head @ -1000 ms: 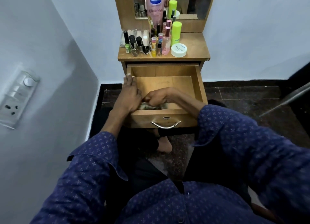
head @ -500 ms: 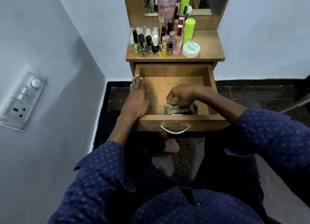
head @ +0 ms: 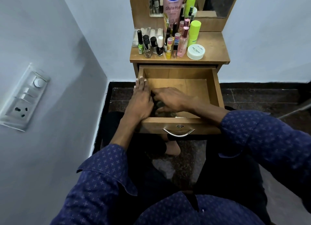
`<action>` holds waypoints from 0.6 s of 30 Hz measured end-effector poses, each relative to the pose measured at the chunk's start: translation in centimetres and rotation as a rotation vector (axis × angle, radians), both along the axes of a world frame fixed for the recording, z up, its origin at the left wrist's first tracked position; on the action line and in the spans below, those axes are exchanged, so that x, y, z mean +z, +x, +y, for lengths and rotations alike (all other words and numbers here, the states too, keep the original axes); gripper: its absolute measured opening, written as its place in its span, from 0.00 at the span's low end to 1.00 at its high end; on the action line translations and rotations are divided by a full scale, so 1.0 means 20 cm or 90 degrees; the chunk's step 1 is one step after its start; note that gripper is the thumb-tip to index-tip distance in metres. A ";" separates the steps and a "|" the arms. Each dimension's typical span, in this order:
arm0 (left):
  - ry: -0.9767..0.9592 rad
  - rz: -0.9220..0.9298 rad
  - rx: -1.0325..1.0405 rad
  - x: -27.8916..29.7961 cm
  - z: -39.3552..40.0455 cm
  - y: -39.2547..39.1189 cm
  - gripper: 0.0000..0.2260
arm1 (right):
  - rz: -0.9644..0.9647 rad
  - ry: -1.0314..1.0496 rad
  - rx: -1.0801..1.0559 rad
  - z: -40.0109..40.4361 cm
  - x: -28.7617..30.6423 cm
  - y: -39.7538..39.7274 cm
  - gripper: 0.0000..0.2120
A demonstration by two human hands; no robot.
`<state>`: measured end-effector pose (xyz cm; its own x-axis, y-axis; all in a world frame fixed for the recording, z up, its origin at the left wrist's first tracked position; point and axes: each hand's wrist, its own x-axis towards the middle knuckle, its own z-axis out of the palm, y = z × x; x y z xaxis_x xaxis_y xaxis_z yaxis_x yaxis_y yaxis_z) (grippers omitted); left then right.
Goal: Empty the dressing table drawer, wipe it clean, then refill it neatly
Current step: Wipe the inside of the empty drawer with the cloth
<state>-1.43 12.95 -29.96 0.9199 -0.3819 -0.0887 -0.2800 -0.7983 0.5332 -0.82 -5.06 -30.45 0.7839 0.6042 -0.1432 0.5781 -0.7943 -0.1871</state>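
The wooden dressing table drawer (head: 217, 90) is pulled out, and the part of its bottom that shows is bare. My left hand (head: 141, 102) lies along the drawer's left wall with straight fingers pointing to the back. My right hand (head: 173, 99) is inside the drawer at the front left, fingers stretched out, pressing down on a dark greenish cloth (head: 162, 105). Most of the cloth is hidden under that hand.
The table top (head: 213, 54) holds nail polish bottles (head: 148, 46), a pink Vaseline tube (head: 173, 4), a green bottle (head: 194, 33) and a white jar (head: 196, 51). A mirror stands behind them. A wall with a switchboard (head: 25, 96) is close on the left. My foot (head: 173, 148) is under the drawer.
My right hand has slid the cloth from the drawer's front middle to its front left, beside my left hand, and its fingers have flattened. The left hand stays on the wall.
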 end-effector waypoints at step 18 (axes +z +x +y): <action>-0.002 -0.005 0.003 -0.01 -0.01 0.01 0.31 | 0.005 0.075 0.011 0.00 -0.02 0.13 0.08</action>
<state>-1.26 12.79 -30.15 0.9227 -0.3772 -0.0793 -0.2802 -0.7978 0.5338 1.71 -5.09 -30.76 0.7722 0.6307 -0.0766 0.5897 -0.7563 -0.2833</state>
